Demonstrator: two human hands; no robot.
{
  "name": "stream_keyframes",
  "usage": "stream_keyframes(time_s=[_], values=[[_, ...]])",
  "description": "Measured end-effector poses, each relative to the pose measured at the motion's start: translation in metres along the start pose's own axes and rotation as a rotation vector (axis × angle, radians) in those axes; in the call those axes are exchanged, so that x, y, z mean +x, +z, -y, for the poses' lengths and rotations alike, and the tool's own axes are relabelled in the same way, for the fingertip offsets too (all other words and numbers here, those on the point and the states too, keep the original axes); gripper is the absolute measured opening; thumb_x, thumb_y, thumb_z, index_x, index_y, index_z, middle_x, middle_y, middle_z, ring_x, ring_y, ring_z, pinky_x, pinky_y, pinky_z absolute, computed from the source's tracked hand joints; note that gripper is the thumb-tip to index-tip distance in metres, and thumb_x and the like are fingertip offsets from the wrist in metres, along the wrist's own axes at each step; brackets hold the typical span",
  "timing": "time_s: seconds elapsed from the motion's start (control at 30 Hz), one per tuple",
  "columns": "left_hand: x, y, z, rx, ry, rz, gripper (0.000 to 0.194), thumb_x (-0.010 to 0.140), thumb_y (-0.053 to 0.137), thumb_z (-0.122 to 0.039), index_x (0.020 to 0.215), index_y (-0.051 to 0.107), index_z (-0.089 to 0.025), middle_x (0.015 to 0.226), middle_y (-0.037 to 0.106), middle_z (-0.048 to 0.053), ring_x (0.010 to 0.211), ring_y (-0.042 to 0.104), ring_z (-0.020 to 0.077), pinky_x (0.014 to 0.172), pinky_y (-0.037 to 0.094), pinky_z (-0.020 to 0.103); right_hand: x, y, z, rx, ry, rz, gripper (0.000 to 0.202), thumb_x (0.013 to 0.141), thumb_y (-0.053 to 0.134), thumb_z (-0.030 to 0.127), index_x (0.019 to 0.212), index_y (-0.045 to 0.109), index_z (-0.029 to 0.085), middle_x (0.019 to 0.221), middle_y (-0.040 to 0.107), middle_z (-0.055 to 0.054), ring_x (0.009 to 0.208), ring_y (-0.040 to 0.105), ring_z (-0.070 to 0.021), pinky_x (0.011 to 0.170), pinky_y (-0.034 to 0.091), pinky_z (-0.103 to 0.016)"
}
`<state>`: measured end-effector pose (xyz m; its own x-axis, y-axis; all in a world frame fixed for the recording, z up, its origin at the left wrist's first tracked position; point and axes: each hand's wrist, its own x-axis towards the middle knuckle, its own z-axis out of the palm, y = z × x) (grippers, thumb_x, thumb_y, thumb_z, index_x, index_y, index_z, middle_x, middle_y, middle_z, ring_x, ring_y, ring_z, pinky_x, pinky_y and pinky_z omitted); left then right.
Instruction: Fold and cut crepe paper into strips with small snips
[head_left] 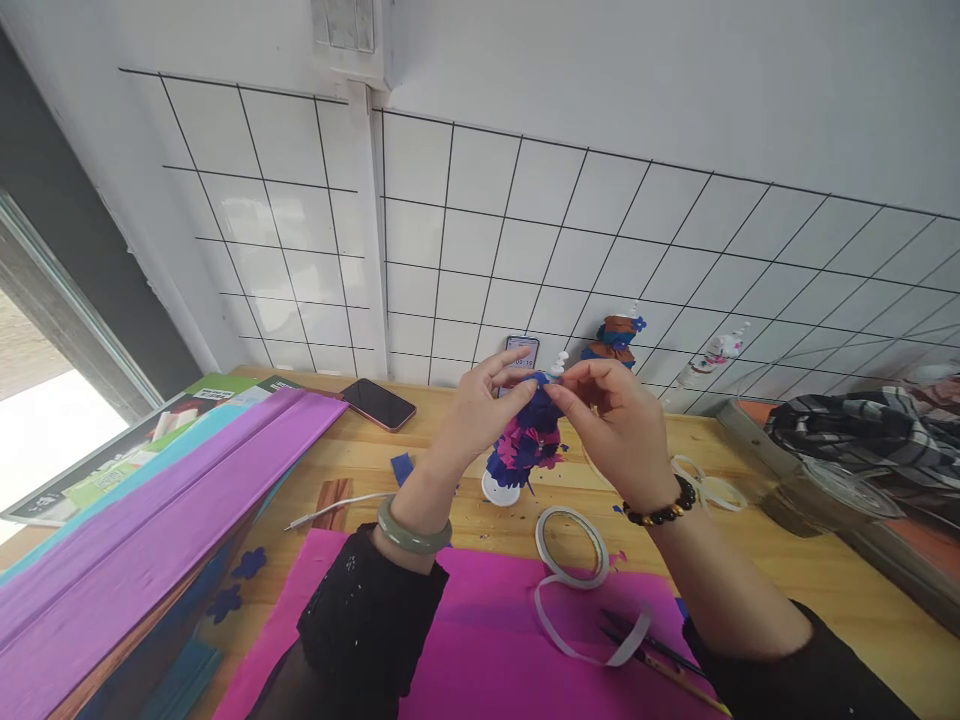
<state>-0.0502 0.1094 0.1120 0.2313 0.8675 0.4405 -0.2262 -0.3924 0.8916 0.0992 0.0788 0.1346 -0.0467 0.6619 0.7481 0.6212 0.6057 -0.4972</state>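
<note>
A small figure wrapped in ruffled paper stands on a white round base (500, 489) in the middle of the table. Its lower part has a pink and blue paper ruffle (517, 446), and a white knobbed tip (560, 362) shows at its top. Around the upper part sits a piece of dark blue crepe paper (541, 410). My left hand (482, 400) pinches this paper from the left, thumb on its upper edge. From the right, my right hand (621, 408) pinches its other side between thumb and finger. Fingers partly hide the paper's top.
A tape roll (571, 546) and dark scissors (660, 650) lie on the pink sheet (480, 650) in front. Folded purple paper (172, 540) covers the left. A black-screened phone (379, 403) lies behind; another phone (523, 350) leans on the wall near two decorated figures.
</note>
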Motion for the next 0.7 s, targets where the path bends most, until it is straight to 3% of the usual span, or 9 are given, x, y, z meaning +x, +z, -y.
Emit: stream_keyframes(time_s=[0.2, 0.4, 0.57, 0.7], values=[[0.001, 0.001, 0.001, 0.002, 0.003, -0.016, 0.044, 0.078, 0.059, -0.025, 0.121, 0.051, -0.019, 0.102, 0.065, 0.009, 0.094, 0.059, 0.0179, 0.086, 0.045, 0.034, 0.004, 0.002, -0.01, 0.479, 0.232, -0.069, 0.017, 0.076, 0.061, 0.037, 0.082, 0.054, 0.022, 0.07, 0.057, 0.001, 0.053, 0.048, -0.0091, 0.045, 0.04, -0.024], [0.0, 0.001, 0.002, 0.033, -0.005, -0.025, 0.044, 0.078, 0.059, -0.026, 0.121, 0.051, -0.019, 0.103, 0.065, 0.009, 0.093, 0.058, 0.0174, 0.085, 0.044, 0.034, 0.009, 0.0, -0.011, 0.759, 0.367, -0.081, 0.015, 0.075, 0.062, 0.033, 0.077, 0.054, 0.021, 0.066, 0.052, 0.002, 0.056, 0.046, -0.0089, 0.043, 0.033, -0.022], [0.0, 0.002, 0.0, 0.022, -0.012, -0.031, 0.043, 0.078, 0.058, -0.024, 0.12, 0.052, -0.019, 0.104, 0.064, 0.01, 0.095, 0.058, 0.0177, 0.085, 0.044, 0.033, 0.01, -0.005, -0.012, 0.805, 0.391, -0.105, 0.015, 0.075, 0.062, 0.033, 0.073, 0.052, 0.022, 0.063, 0.047, 0.004, 0.055, 0.045, -0.009, 0.041, 0.028, -0.021], [-0.001, 0.002, -0.001, 0.01, -0.011, -0.025, 0.043, 0.079, 0.057, -0.023, 0.121, 0.051, -0.019, 0.105, 0.064, 0.01, 0.096, 0.058, 0.0174, 0.086, 0.044, 0.033, 0.005, -0.007, -0.013, 0.653, 0.359, -0.152, 0.015, 0.077, 0.06, 0.036, 0.075, 0.054, 0.023, 0.063, 0.048, 0.003, 0.052, 0.044, -0.0089, 0.04, 0.029, -0.022]])
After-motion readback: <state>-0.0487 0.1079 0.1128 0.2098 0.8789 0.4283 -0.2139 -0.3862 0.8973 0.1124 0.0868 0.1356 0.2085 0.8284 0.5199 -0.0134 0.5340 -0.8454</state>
